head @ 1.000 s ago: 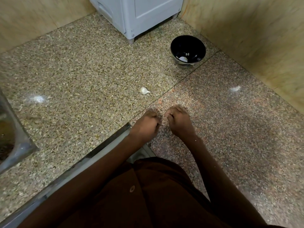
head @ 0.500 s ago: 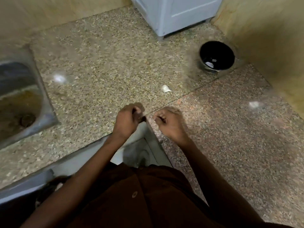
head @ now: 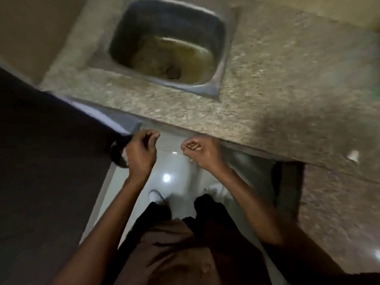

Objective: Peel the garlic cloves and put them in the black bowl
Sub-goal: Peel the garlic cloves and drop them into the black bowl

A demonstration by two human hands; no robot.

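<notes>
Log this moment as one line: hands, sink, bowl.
left hand fingers curled, contents unclear | right hand fingers curled, contents unclear | both off counter edge | sink ahead | black bowl not visible

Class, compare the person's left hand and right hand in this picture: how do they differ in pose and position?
The left hand is beside a dark round object; the right hand is just below the counter edge. The left hand shows its back, the right hand its curled fingers. Both are curled over the floor; any contents are unclear.
</notes>
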